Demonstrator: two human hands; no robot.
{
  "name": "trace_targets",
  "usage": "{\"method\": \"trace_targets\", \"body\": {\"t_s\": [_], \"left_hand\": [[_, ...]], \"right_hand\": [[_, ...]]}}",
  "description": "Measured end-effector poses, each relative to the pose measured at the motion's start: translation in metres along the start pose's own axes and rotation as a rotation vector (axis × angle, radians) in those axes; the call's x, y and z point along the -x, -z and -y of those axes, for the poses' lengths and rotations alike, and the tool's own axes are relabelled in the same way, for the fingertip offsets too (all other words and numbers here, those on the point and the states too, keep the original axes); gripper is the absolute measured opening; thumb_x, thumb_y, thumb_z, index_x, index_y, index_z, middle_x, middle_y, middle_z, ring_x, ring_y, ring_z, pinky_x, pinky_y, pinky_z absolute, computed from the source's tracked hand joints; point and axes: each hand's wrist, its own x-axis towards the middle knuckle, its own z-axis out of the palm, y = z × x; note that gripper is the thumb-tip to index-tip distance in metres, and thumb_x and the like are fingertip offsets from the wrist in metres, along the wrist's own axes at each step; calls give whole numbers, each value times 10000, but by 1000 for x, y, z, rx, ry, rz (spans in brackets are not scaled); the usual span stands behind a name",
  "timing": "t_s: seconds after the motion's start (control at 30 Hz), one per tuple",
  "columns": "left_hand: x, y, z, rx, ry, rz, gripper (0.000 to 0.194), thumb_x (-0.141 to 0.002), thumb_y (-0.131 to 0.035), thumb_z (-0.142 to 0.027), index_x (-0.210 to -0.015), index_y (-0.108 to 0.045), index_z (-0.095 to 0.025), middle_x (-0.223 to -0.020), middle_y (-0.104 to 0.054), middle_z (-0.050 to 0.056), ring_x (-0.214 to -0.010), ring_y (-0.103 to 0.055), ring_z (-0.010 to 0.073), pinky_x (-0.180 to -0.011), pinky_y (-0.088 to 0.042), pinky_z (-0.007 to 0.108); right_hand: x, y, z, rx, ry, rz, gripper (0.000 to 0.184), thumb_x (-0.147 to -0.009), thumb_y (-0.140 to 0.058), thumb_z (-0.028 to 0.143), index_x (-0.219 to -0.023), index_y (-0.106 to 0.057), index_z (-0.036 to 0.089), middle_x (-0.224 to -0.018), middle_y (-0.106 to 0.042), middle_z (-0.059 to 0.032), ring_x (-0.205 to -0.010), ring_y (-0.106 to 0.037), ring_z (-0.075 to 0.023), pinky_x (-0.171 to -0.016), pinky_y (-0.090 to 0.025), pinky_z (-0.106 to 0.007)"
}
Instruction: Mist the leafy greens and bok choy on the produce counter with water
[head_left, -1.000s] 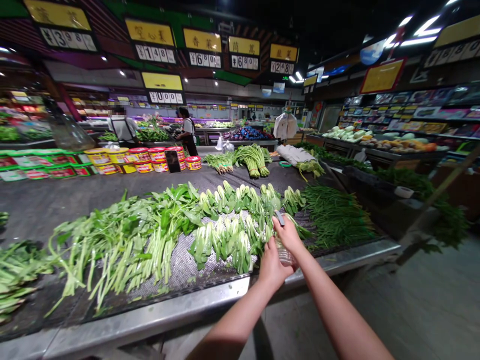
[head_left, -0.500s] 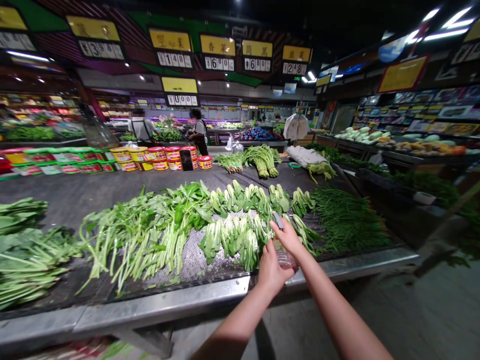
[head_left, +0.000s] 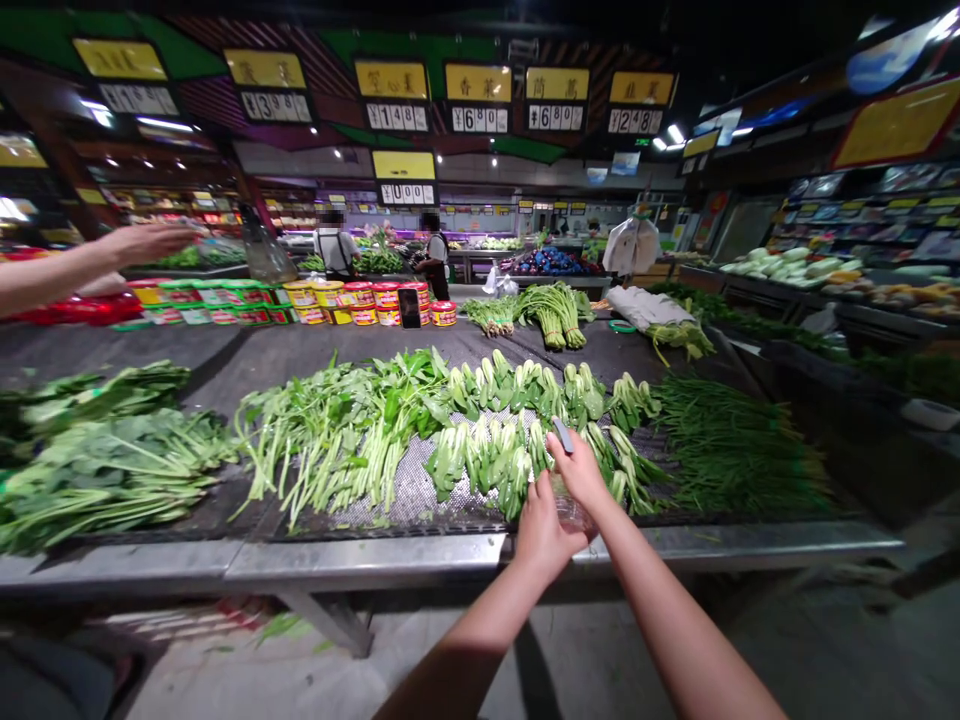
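Note:
My left hand (head_left: 545,532) is closed around a clear, ribbed plastic bottle (head_left: 576,512), mostly covered by my fingers and right wrist. Just above it, my right hand (head_left: 579,468) grips a narrow grey piece (head_left: 562,435) that juts up and left past the fingers. Whether that piece is joined to the bottle is hidden. Both hands are over the front of the vegetable stand, beside small bundles of leafy greens (head_left: 514,482). A second row of such bundles (head_left: 538,385) lies behind.
Long-stemmed greens (head_left: 337,440) lie left, thin green stalks (head_left: 739,445) right. Stacked tubs (head_left: 367,303) and a dark phone-like slab (head_left: 409,308) stand at the back. A metal edge (head_left: 375,562) runs along the front. Another person's hand (head_left: 150,243) reaches in from the left.
The view has turned left, so the stand appears shifted right. Another person's arm has come into view at the left. My hands keep the same grip.

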Motion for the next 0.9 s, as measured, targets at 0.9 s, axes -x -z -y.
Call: {"method": "trace_targets", "body": {"t_s": [0.9], "left_hand": [[19,48,17,-76,44,-6,998,-545,-744,-400,-1352,-242,-95,-1228,-473,203,-1145,-494,346,-934,-432,435]], "right_hand": [[8,-45,23,-106,-64,40,425,-844,-386,605,-751,-529,215,-674,-587,-23,-554,-512,-180,-551,-401,-320]]}}
